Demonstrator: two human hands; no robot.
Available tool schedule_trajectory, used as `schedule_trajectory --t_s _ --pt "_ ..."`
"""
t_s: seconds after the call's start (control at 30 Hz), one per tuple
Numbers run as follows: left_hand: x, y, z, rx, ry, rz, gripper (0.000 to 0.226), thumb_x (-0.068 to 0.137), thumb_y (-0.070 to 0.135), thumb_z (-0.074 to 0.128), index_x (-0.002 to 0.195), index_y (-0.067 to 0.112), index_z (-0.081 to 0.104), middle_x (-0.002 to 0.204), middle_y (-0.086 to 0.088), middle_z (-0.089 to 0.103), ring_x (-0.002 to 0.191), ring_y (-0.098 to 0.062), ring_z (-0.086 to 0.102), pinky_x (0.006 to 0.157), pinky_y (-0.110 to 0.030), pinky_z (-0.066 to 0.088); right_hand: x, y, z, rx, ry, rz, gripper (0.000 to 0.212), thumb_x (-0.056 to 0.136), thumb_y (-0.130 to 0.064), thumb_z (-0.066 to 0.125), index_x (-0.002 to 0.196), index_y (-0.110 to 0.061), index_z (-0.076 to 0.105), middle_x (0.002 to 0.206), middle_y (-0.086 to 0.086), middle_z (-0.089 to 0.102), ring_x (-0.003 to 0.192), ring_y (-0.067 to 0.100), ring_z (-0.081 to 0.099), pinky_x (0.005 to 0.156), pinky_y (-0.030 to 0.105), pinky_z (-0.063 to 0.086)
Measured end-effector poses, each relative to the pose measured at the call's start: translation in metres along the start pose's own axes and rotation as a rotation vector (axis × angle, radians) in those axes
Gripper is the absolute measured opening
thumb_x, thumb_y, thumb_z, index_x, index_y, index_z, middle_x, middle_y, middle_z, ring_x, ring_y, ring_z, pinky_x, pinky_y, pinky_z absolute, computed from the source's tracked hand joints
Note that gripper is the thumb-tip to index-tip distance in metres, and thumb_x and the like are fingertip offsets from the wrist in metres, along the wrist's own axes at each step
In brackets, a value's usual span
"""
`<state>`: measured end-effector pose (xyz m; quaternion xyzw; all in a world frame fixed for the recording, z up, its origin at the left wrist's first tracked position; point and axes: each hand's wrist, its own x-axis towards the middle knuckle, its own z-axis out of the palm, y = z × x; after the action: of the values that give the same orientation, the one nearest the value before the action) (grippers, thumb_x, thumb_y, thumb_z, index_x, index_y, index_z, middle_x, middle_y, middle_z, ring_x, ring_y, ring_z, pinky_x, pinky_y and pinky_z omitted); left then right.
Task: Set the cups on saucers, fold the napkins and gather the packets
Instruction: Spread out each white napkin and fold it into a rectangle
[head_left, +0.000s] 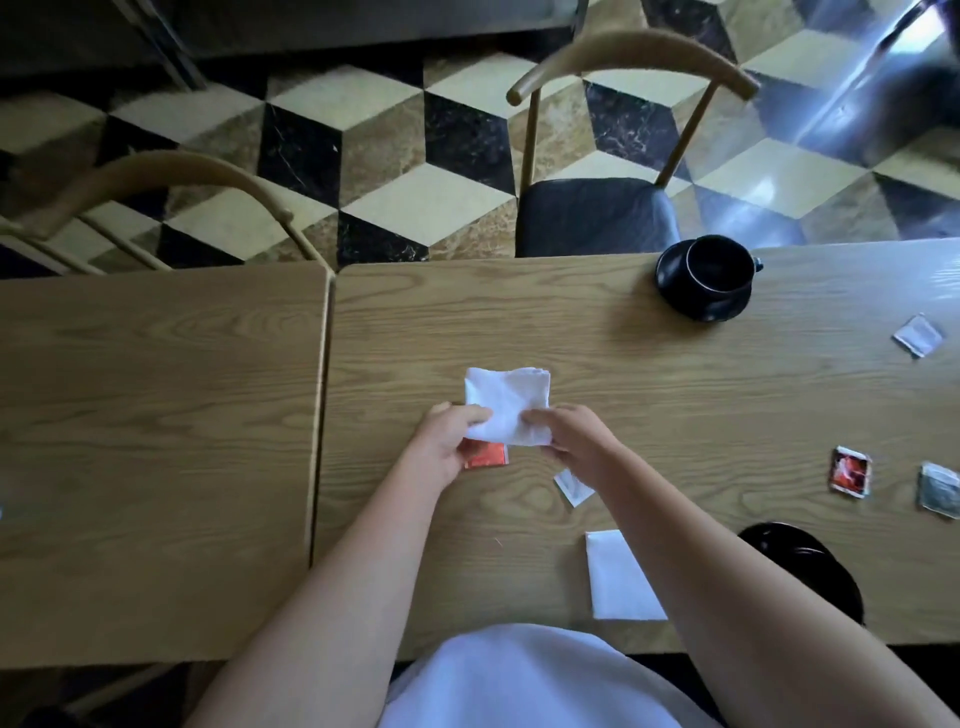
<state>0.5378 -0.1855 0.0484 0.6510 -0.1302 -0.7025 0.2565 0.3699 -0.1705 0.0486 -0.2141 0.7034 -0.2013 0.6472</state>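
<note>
A white napkin (506, 402) lies crumpled in the middle of the wooden table (675, 395). My left hand (449, 441) pinches its near left edge and my right hand (576, 441) pinches its near right edge. An orange packet (488, 457) peeks out under the left hand and a white packet (574, 486) shows under the right wrist. A folded white napkin (618, 577) lies near the front edge. A black cup (719, 267) stands on a black saucer (675, 299) at the far edge. Three more packets lie at the right: white (918, 336), red (850, 472), grey (939, 489).
A black dish (810, 558) sits partly hidden behind my right forearm. A second table (156, 441) joins on the left. One chair (597, 208) stands beyond the far edge and another chair (156, 176) at the far left, over a checkered floor.
</note>
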Motion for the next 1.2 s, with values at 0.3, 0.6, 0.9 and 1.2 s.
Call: schedule_trajectory --t_s 0.3,0.6,0.9,1.2 --pt "-0.066 0.009 0.026 -0.171 -0.471 0.133 0.033 0.091 0.018 0.066 0.124 0.014 0.064 0.115 -0.012 0.071 0.098 -0.028 0.067 0.087 -0.039 0.049 -0.087 0.007 -0.041 0.485 -0.232 -0.252 0.013 0.088 -0.01 0.069 0.1 -0.008 0.066 0.083 0.005 0.059 0.067 0.011 0.053 0.061 0.024 0.037" --pt "-0.109 0.001 0.093 -0.103 -0.48 0.159 0.021 0.101 0.036 0.051 0.114 0.024 0.063 0.094 -0.003 0.076 0.076 -0.019 0.075 0.058 -0.031 0.059 -0.124 0.028 -0.091 0.628 -0.002 -0.318 0.011 0.092 -0.028 0.067 0.097 -0.018 0.064 0.075 -0.002 0.057 0.064 0.01 0.048 0.053 0.019 0.045" --pt "-0.102 -0.011 0.183 0.061 -0.458 0.133 0.033 0.1 0.045 0.049 0.118 0.022 0.065 0.101 -0.001 0.075 0.086 -0.019 0.071 0.064 -0.029 0.054 -0.119 0.029 -0.168 0.712 0.071 -0.386 0.016 0.093 -0.026 0.065 0.1 -0.014 0.072 0.083 -0.001 0.066 0.067 0.008 0.063 0.054 0.02 0.049" --pt "-0.063 -0.011 0.305 0.227 -0.392 0.032 0.012 0.097 0.026 0.054 0.108 0.026 0.061 0.101 -0.005 0.067 0.078 -0.023 0.064 0.06 -0.03 0.055 -0.053 0.023 -0.291 0.677 0.237 -0.294 0.017 0.1 -0.028 0.057 0.105 -0.013 0.064 0.086 0.001 0.066 0.071 0.011 0.06 0.056 0.024 0.048"
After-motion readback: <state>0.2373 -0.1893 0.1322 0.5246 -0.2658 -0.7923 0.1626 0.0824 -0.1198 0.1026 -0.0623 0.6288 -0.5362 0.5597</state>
